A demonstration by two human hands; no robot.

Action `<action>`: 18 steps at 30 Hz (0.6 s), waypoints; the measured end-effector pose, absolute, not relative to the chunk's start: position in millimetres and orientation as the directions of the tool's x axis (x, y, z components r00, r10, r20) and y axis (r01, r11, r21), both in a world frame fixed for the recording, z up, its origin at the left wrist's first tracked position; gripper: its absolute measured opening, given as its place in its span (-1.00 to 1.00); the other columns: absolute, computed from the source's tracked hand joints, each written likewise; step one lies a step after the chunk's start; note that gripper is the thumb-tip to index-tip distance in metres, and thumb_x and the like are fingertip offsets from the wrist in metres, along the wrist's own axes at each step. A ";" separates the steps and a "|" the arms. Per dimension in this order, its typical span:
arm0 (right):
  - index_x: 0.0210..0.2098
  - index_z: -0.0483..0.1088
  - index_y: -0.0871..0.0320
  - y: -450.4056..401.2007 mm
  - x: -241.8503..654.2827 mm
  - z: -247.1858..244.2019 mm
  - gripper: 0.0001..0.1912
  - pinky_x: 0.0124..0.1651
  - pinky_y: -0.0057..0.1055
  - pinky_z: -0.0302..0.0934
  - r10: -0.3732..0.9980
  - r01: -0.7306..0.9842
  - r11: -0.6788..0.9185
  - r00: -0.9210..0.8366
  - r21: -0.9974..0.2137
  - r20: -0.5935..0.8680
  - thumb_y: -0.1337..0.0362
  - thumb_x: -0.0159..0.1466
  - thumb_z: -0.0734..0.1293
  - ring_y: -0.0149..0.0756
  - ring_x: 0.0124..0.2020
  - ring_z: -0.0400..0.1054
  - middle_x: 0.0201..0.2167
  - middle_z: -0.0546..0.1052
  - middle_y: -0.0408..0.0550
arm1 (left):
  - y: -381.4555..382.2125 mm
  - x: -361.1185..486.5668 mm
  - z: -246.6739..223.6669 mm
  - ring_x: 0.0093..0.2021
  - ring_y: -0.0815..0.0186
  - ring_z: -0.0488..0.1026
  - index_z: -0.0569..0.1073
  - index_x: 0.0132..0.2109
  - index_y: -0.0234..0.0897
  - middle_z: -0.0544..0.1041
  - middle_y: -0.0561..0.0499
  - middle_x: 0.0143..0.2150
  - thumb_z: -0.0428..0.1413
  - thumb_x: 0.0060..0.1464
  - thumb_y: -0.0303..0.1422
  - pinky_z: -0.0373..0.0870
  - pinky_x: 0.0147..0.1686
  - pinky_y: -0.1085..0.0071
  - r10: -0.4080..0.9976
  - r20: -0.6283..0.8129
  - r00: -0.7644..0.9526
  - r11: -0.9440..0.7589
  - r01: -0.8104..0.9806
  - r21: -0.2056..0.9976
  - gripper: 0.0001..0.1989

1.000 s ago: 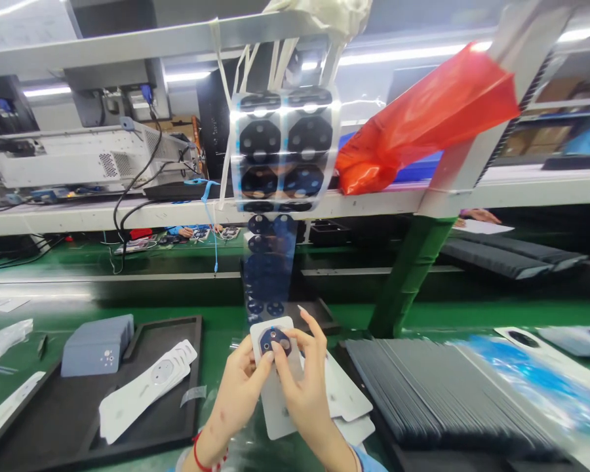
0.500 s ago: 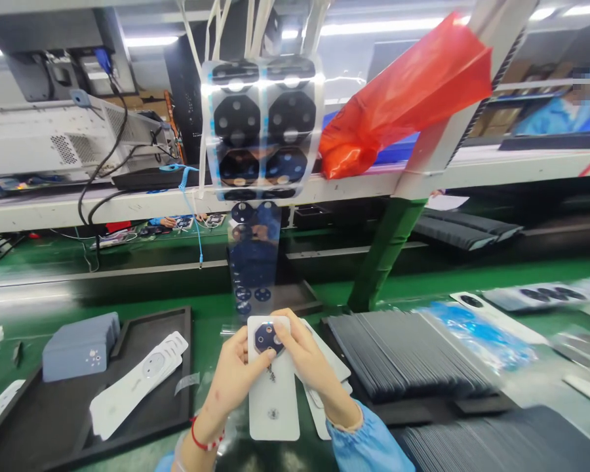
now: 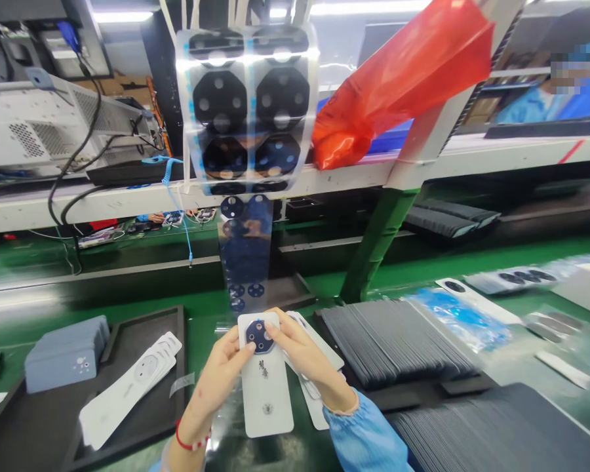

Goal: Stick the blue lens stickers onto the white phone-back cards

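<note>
A white phone-shaped panel (image 3: pixel 267 406) with dark printed marks is held upright between my two hands. Near its top lies a dark blue octagonal sticker (image 3: pixel 258 343) with round holes. My left hand (image 3: pixel 217 367) grips the panel's left edge, its thumb near the sticker's lower left. My right hand (image 3: pixel 302 351) holds the upper right side, thumb on the sticker's right part. The fingers behind the panel are hidden. More white panels (image 3: pixel 316 410) lie on the table beneath my right hand. A roll of dark octagonal stickers (image 3: pixel 250 108) hangs above, its strip running down behind the panel.
At left, a black tray (image 3: pixel 177 367) holds blue-grey panels (image 3: pixel 61 357) and fanned white panels (image 3: pixel 128 390). Stacked dark panels (image 3: pixel 398 337) stand at right, beside blue plastic film (image 3: pixel 459 318). A green-wrapped post (image 3: pixel 378 246) and a red bag (image 3: pixel 403 85) are ahead.
My left thumb has moved off the sticker's lower right to its lower left, uncovering more of it. The view has shifted slightly, and both hands still hold the panel.
</note>
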State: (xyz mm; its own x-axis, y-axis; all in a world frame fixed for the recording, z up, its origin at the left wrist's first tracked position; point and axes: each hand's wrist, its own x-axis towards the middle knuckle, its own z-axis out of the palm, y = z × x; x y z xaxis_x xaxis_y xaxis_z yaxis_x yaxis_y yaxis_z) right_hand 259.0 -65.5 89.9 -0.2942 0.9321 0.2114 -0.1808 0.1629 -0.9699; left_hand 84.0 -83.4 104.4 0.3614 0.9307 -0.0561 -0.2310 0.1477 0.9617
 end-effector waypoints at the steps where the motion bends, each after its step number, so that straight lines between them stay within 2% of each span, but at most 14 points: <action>1: -0.23 0.38 0.11 -65.3 260.3 90.3 -0.55 -0.18 -0.37 0.24 0.933 -0.172 0.176 -0.284 -0.969 0.220 -0.17 0.38 0.30 -0.32 -0.30 0.31 -0.35 0.41 -0.17 | -83.0 84.7 104.8 -0.27 0.16 0.65 0.54 0.06 -0.32 0.70 -0.13 -0.19 0.37 0.03 -0.12 0.54 -0.26 0.37 0.928 -0.071 0.366 0.162 -0.224 0.961 -0.48; 3: -0.14 0.41 0.11 -66.3 263.4 91.8 -0.56 -0.17 -0.37 0.25 0.932 -0.172 0.153 -0.302 -0.973 0.200 -0.16 0.39 0.28 -0.31 -0.29 0.33 -0.34 0.42 -0.15 | -82.2 86.0 105.0 -0.27 0.14 0.66 0.51 0.08 -0.33 0.70 -0.15 -0.19 0.40 0.00 -0.16 0.56 -0.26 0.34 0.927 -0.095 0.363 0.182 -0.212 0.960 -0.44; 4: -0.02 0.39 0.09 -67.5 264.9 92.7 -0.55 -0.18 -0.36 0.27 0.924 -0.186 0.116 -0.341 -0.976 0.174 -0.15 0.39 0.29 -0.31 -0.29 0.35 -0.32 0.44 -0.15 | -81.8 86.5 104.7 -0.27 0.13 0.66 0.50 0.09 -0.33 0.70 -0.16 -0.18 0.41 -0.01 -0.18 0.57 -0.25 0.33 0.931 -0.099 0.352 0.182 -0.210 0.961 -0.43; 5: 0.14 0.31 0.05 -69.0 266.0 93.7 -0.50 -0.18 -0.35 0.29 0.908 -0.203 0.075 -0.392 -0.976 0.151 -0.13 0.38 0.32 -0.29 -0.28 0.38 -0.29 0.47 -0.14 | -81.4 86.7 104.2 -0.25 0.13 0.67 0.49 0.09 -0.33 0.70 -0.17 -0.17 0.41 -0.01 -0.19 0.58 -0.23 0.32 0.939 -0.096 0.330 0.173 -0.212 0.962 -0.43; 7: 0.38 0.01 -0.05 -72.0 266.6 94.7 -0.21 -0.14 -0.31 0.35 0.868 -0.223 0.014 -0.482 -0.975 0.123 -0.05 0.32 0.42 -0.26 -0.21 0.43 -0.14 0.51 -0.09 | -80.5 86.7 103.1 -0.21 0.12 0.67 0.46 0.09 -0.32 0.70 -0.17 -0.14 0.41 -0.01 -0.21 0.59 -0.22 0.32 0.961 -0.076 0.265 0.138 -0.225 0.965 -0.43; 9: 0.44 -0.18 -0.12 -74.1 264.5 93.8 -0.01 -0.10 -0.26 0.39 0.864 -0.208 0.007 -0.491 -0.978 0.110 0.03 0.26 0.49 -0.23 -0.14 0.47 0.04 0.48 -0.01 | -79.8 86.2 102.2 -0.21 0.13 0.67 0.43 0.08 -0.28 0.70 -0.14 -0.14 0.41 0.00 -0.22 0.60 -0.24 0.33 0.978 -0.055 0.199 0.104 -0.243 0.965 -0.45; 11: 0.43 -0.14 -0.13 -74.4 260.9 91.3 -0.03 -0.12 -0.25 0.41 0.897 -0.182 0.010 -0.433 -0.983 0.090 0.03 0.25 0.49 -0.21 -0.14 0.49 0.13 0.45 0.05 | -79.5 85.6 101.4 -0.27 0.17 0.66 0.38 0.05 -0.25 0.70 -0.10 -0.19 0.39 0.02 -0.19 0.58 -0.30 0.37 0.984 -0.043 0.171 0.086 -0.252 0.964 -0.47; 14: 0.38 0.00 -0.07 -72.0 257.0 87.7 -0.22 -0.22 -0.30 0.41 0.924 -0.200 0.004 -0.374 -0.980 0.080 -0.05 0.32 0.40 -0.26 -0.29 0.51 -0.01 0.53 0.01 | -79.9 85.3 100.2 -0.37 0.24 0.65 0.35 0.01 -0.23 0.70 -0.03 -0.29 0.33 0.09 -0.12 0.52 -0.38 0.46 0.985 -0.030 0.172 0.072 -0.243 0.967 -0.52; 16: 0.31 0.11 0.00 -70.2 257.5 87.5 -0.37 -0.32 -0.38 0.35 0.937 -0.190 0.033 -0.334 -0.981 0.097 -0.08 0.38 0.32 -0.32 -0.41 0.45 -0.23 0.57 -0.09 | -80.8 85.5 99.6 -0.38 0.26 0.64 0.34 0.00 -0.23 0.69 -0.02 -0.31 0.31 0.12 -0.10 0.49 -0.39 0.49 0.980 -0.035 0.195 0.079 -0.224 0.971 -0.55; 18: 0.23 0.21 0.05 -69.6 260.2 89.1 -0.47 -0.43 -0.46 0.23 0.955 -0.134 0.086 -0.270 -0.987 0.120 -0.09 0.41 0.26 -0.37 -0.51 0.34 -0.44 0.50 -0.20 | -82.0 85.9 99.7 -0.36 0.26 0.64 0.33 -0.01 -0.23 0.69 -0.03 -0.30 0.30 0.13 -0.09 0.49 -0.37 0.48 0.974 -0.044 0.224 0.092 -0.208 0.974 -0.55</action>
